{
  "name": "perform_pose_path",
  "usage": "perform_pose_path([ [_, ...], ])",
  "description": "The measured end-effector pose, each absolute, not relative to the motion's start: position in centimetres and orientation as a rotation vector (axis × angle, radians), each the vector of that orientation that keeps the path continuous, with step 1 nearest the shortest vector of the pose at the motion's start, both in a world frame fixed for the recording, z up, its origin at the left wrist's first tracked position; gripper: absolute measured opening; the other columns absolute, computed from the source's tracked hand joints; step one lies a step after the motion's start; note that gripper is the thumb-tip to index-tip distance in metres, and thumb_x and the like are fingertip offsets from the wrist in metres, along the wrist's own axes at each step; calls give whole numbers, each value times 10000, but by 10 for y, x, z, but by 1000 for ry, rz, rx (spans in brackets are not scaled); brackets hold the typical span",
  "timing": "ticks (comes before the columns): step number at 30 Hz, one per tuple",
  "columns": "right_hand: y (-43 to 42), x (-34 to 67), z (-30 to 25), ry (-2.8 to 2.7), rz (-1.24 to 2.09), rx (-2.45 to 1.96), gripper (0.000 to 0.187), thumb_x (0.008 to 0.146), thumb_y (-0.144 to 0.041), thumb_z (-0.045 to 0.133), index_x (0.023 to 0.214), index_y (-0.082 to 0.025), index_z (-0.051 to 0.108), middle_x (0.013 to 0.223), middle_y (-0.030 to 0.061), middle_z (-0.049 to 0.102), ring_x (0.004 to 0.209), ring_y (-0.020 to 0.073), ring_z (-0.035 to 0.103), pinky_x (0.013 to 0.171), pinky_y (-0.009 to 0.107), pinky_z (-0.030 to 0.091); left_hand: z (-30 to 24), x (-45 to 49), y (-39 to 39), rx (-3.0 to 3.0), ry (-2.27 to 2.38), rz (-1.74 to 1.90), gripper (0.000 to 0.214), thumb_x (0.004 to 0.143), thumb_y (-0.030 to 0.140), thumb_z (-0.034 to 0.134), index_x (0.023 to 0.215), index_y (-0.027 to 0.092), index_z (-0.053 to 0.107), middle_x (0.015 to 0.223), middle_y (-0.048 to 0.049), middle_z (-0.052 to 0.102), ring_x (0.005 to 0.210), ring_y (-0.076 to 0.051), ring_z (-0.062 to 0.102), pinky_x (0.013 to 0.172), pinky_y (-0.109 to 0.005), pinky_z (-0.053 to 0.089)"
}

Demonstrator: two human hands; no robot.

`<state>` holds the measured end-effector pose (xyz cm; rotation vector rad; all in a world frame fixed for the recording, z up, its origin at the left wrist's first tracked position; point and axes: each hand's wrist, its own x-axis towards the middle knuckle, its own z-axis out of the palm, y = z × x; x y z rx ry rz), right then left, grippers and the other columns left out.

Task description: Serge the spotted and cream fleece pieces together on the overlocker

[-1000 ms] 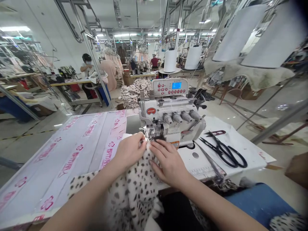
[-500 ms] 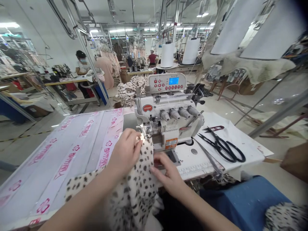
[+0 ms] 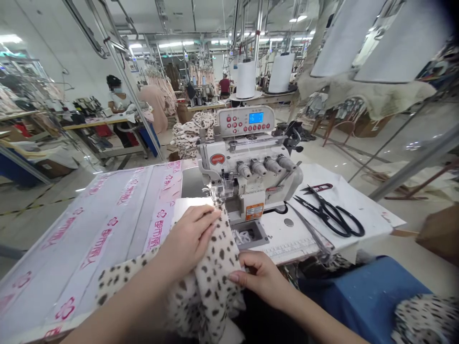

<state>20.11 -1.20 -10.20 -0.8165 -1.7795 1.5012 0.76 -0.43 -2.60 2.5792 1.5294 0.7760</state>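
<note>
Black-spotted white plush fabric runs from the front of the overlock sewing machine down over the table edge, its upper end by the presser foot. On top of it, close to the foot, lies my left hand, its fingers pressed together and gripping the fabric. Lower down at the right edge, my right hand pinches the cloth between thumb and curled fingers. Part of the fabric is hidden under my left hand and forearm.
Black scissors and red-handled thread snips lie right of the machine. Pink-printed plastic covers the left tabletop. A blue-covered surface bears more spotted fabric at lower right. Thread cones stand behind; a person sits farther back.
My right hand has moved down and slightly right along the fabric edge, uncovering a tray in the machine bed. My left hand has slid slightly right and now lies flatter near the foot.
</note>
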Motion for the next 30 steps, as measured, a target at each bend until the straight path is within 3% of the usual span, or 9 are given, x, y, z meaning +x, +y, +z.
perform_pose_path([
  [7, -9, 198, -105, -1713, 1498, -816, 335, 693, -426, 655, 567, -155, 504, 640, -10, 469, 660, 133, 437, 624, 237, 353, -11, 1, 6, 2324, 1497, 773, 133, 879, 204, 334, 901, 179, 463, 1060, -54, 495, 990, -163, 456, 863, -324, 399],
  [12, -32, 201, -107, -1623, 1586, -802, 293, 684, -407, 677, 594, -149, 570, 705, 15, 524, 724, 156, 482, 680, 261, 385, -8, -4, 14, 2278, 1492, 777, 131, 883, 212, 315, 871, 182, 442, 1052, -52, 478, 994, -164, 440, 871, -329, 379],
  [18, -36, 201, -107, -1508, 1697, -788, 324, 667, -408, 688, 545, -155, 526, 677, 4, 497, 687, 143, 484, 637, 248, 380, -11, -5, 32, 2331, 1583, 706, 172, 888, 219, 265, 814, 171, 412, 961, -64, 471, 897, -175, 453, 807, -337, 389],
  [23, -24, 197, -98, -1589, 1585, -792, 358, 691, -400, 666, 516, -159, 469, 664, 0, 463, 671, 135, 466, 615, 235, 363, -12, -9, 52, 2341, 1679, 664, 139, 866, 187, 271, 799, 162, 391, 919, -75, 460, 782, -169, 456, 707, -320, 398],
  [30, -10, 189, -89, -1705, 1327, -837, 411, 724, -416, 619, 500, -171, 377, 637, -15, 398, 627, 124, 412, 578, 228, 328, -17, -19, 82, 2433, 1655, 731, 150, 819, 125, 311, 883, 140, 446, 1044, -113, 463, 1029, -207, 437, 873, -361, 371],
])
